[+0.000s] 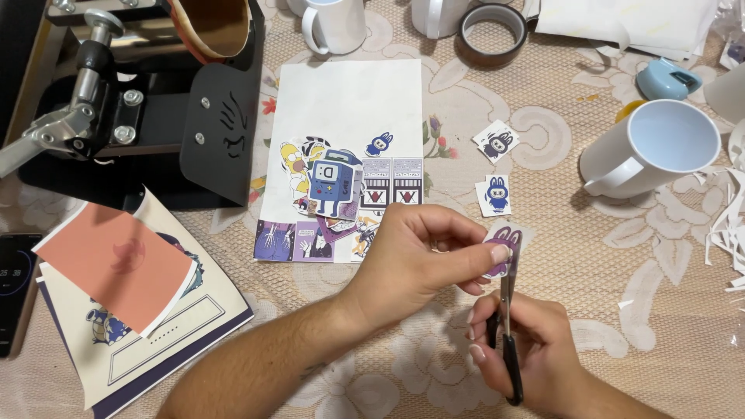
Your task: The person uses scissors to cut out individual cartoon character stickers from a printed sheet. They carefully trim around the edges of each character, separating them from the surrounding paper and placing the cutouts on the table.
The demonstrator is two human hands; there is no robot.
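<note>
My left hand (419, 252) pinches a small purple cartoon cut-out (503, 250) between thumb and fingers, at the middle of the table. My right hand (521, 351) grips black-handled scissors (508, 326), whose blades point up and meet the lower edge of the cut-out. Just beyond my left hand lies a white sheet (345, 105) with a pile of printed cartoon pictures (330, 190) on its near half. Two small blue bunny cut-outs (493, 194) (495, 140) lie to the right of the sheet.
A black mug heat press (147, 93) stands at far left. A white mug (648, 147) lies on its side at right, more mugs (334, 23) and a tape roll (493, 31) at the back. Printed sheets (132, 302) and a phone (15, 287) sit near left. Paper scraps (729, 225) at the right edge.
</note>
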